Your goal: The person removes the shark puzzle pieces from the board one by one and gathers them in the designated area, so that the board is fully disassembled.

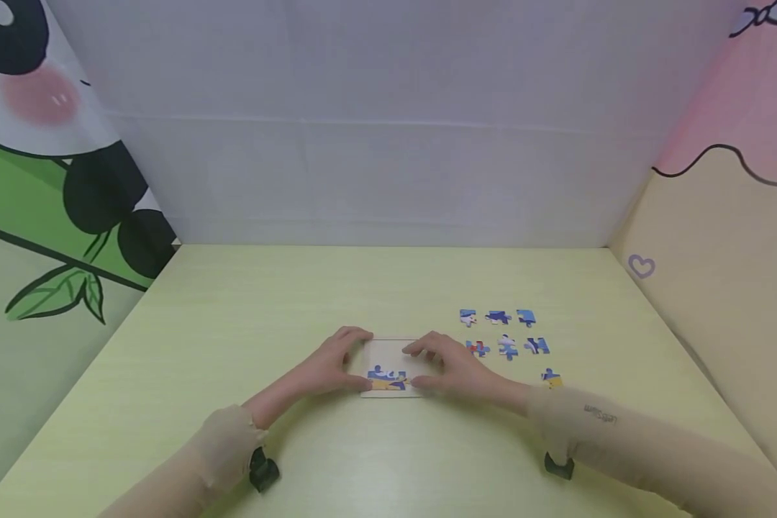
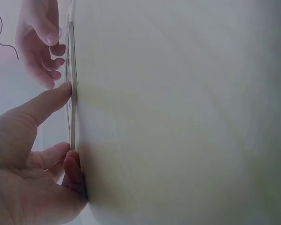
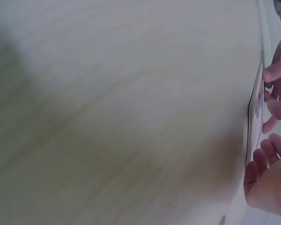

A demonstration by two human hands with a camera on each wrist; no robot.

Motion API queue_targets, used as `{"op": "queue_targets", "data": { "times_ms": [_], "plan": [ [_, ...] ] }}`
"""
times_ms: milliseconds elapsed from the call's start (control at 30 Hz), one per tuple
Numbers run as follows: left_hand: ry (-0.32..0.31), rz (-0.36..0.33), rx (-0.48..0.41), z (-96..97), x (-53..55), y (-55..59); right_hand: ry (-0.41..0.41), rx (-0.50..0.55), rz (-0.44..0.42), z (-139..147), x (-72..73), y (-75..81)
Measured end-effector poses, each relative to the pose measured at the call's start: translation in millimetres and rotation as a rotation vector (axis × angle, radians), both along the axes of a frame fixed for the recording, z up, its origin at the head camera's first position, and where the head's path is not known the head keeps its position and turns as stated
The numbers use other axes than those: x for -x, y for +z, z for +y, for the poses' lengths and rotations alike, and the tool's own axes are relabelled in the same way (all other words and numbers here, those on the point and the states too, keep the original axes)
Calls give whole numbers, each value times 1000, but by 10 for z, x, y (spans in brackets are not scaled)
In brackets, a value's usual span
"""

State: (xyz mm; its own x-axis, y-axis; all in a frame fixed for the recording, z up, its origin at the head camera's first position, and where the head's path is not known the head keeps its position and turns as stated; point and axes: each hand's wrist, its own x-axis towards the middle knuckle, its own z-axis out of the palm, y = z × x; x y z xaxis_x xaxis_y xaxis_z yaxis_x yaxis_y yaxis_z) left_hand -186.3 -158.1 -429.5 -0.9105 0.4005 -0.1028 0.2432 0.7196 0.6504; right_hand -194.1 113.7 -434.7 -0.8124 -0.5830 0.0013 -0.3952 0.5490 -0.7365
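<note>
A shallow white puzzle board [image 1: 388,352] lies on the table, with a few joined picture pieces [image 1: 387,379] along its near left part. My left hand [image 1: 329,365] holds the board's left side, thumb at the near corner and fingertips at the far one. In the left wrist view the thumb [image 2: 61,93] rests on the board's rim. My right hand [image 1: 456,368] is over the board's right side, fingers loosely bent and apart. Its thumb tip comes right beside the joined pieces; the right wrist view shows no piece between its fingers [image 3: 260,159].
Loose puzzle pieces lie in two rows behind and right of the right hand, among them a blue-and-white piece [image 1: 508,347]. A blue-and-yellow piece [image 1: 551,378] lies close to the right sleeve [image 1: 596,424]. A grey-white wall [image 1: 388,180] stands along the table's far edge.
</note>
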Motion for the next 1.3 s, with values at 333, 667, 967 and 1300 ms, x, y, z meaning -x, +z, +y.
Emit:
{"op": "queue_targets", "data": {
  "times_ms": [333,667,967,1300],
  "plan": [
    [-16,12,-4,-23,1,2,75,-90,65,-155,-67,-72],
    [-10,8,-20,-14,21,-4,90,-129,53,-213,-69,-10],
    [-8,12,-19,4,13,30,92,-89,25,-234,-57,18],
    [-3,13,1,9,8,30,110,-101,23,-230,-39,65]
  ]
}}
